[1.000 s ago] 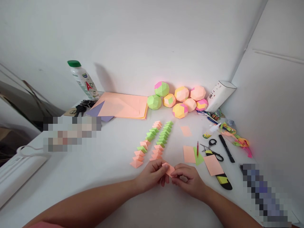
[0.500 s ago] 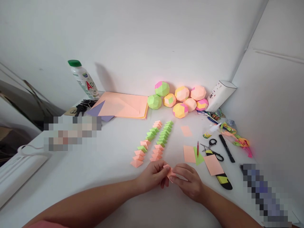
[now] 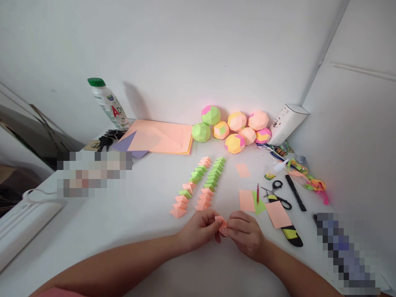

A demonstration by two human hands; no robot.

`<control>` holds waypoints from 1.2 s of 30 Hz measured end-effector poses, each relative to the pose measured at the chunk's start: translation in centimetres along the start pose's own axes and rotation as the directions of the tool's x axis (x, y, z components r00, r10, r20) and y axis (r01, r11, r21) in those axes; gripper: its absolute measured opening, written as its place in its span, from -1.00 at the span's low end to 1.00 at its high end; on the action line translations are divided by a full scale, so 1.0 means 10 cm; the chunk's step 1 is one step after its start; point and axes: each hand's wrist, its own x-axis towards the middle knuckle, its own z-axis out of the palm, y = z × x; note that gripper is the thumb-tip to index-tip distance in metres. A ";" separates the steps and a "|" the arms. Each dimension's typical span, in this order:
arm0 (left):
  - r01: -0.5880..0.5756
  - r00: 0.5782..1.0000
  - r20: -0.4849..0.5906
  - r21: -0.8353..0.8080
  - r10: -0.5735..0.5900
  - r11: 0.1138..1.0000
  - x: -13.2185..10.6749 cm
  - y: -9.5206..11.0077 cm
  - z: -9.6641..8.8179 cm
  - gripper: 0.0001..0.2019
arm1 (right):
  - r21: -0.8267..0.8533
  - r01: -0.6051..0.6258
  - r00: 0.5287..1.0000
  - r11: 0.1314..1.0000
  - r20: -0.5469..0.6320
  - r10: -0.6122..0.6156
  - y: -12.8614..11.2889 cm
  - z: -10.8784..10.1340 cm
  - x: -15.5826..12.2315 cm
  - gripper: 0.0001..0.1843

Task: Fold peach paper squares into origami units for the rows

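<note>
Between my two hands is a small folded piece of peach paper (image 3: pixel 220 221), partly hidden by fingers. My left hand (image 3: pixel 201 227) pinches it with the thumb on top. From the other side, my right hand (image 3: pixel 246 232) grips its edge with thumb and fingertips together. Just beyond my hands lie two rows of folded paper units: a mixed left row (image 3: pixel 187 188) in peach and green, and a right row (image 3: pixel 211 182), green at the far end and peach nearer me. Flat peach paper pieces (image 3: pixel 246 201) and a green piece (image 3: pixel 259 204) lie past my right hand.
On the right are scissors (image 3: pixel 276 194), a utility knife (image 3: pixel 291 234), a black pen (image 3: pixel 295 193) and a glue bottle (image 3: pixel 275 170). Several faceted paper balls (image 3: pixel 235 143) sit against the wall. At the back left are stacked paper sheets (image 3: pixel 157 136) and a white bottle (image 3: pixel 109 105).
My right hand's fingers have closed more tightly around the paper's edge, and the paper has turned slightly and shows less. The things on the table have stayed put.
</note>
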 end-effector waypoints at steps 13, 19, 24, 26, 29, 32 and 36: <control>-0.057 0.995 0.085 0.106 0.048 0.993 -0.02 0.07 0.00 -0.68 | 0.347 -0.705 0.696 0.619 0.168 0.698 -0.02 0.04 -0.04 -0.85; -0.091 0.992 0.098 0.144 0.077 0.985 -0.01 -0.04 0.00 -0.68 | 0.411 -0.833 0.500 0.370 0.274 0.822 -0.03 0.04 -0.04 -0.80; -0.109 0.992 0.096 0.246 0.088 0.963 -0.01 -0.06 -0.01 -0.71 | 0.480 -0.833 0.465 0.276 0.336 0.819 -0.02 0.05 -0.03 -0.76; -0.114 0.991 0.096 0.262 0.091 0.958 -0.01 -0.06 0.00 -0.74 | 0.509 -0.825 0.459 0.243 0.354 0.815 -0.01 0.04 -0.03 -0.77; -0.118 0.992 0.081 0.244 0.101 0.963 -0.01 -0.07 0.01 -0.80 | 0.533 -0.819 0.452 0.212 0.371 0.811 0.00 0.03 -0.02 -0.78; -0.138 0.990 0.067 0.204 0.127 0.969 -0.01 -0.09 0.02 -0.86 | 0.512 -0.821 0.473 0.253 0.362 0.803 -0.01 0.01 0.01 -0.79; -0.157 0.987 0.070 0.163 0.147 0.974 0.00 -0.08 0.03 -0.80 | 0.492 -0.801 0.534 0.342 0.327 0.780 -0.03 0.01 0.02 -0.78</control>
